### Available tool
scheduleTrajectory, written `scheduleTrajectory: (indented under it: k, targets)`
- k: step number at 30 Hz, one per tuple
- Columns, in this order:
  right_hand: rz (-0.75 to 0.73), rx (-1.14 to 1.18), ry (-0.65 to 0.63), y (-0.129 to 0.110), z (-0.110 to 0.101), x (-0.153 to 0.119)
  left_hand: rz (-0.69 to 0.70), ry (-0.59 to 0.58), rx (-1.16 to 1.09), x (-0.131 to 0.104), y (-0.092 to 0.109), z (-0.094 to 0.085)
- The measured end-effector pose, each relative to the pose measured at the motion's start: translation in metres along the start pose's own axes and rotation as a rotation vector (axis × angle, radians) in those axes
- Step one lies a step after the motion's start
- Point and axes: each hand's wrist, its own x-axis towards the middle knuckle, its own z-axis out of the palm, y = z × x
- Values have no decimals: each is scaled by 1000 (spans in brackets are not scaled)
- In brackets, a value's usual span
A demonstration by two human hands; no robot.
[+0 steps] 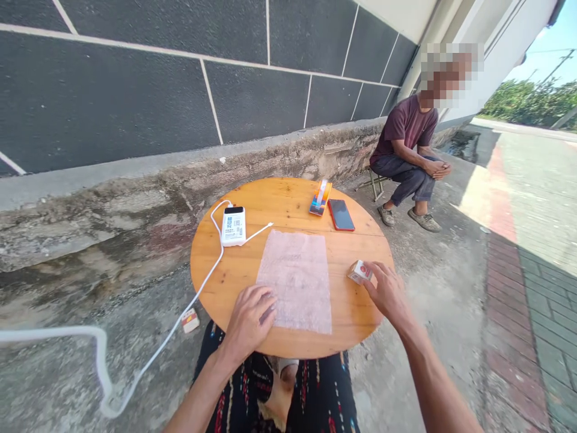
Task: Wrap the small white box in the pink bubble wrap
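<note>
Table (pixel 270 204), box (pixel 359 272) (by edge (pixel 388 249)), right hand (pixel 388 290)

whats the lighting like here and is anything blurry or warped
Head view: round wooden table lies in shade, while paving at right is sunlit and pale; head view: joints in the dark wall slant, perhaps from wide-angle distortion; head view: the seated person has a pixelated head, and print on the small box at the right hand is unreadable.

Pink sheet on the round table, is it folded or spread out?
Spread out: the pink sheet lies mostly flat on the round table, the left hand over its near left corner. Hidden layers: cannot tell.
</note>
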Motion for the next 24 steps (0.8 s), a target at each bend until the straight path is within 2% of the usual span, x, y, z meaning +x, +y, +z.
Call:
scheduleTrajectory:
  k: [3,5,7,10,13,18,24]
  targets:
    - [31,137,35,-11,-7,0,-4,2,-6,0,-1,1]
    - [3,284,52,-33,-10,2,-10,0,-12,1,-1,1]
    - [-104,405,36,-63,-10,6,-17,2,-20,2,-1,0]
    - [-261,451,-29,-107,-3,16,-32,1,-36,3,0,-1]
    - [-380,430,-81,-132,9,26,-45,-11,-54,3,0,-2]
    - [-434,344,-137,-140,21,30,-76,-30,-76,4,1,-5]
    - [-437,295,-164,-142,15,29,-72,-32,-88,3,0,-6]
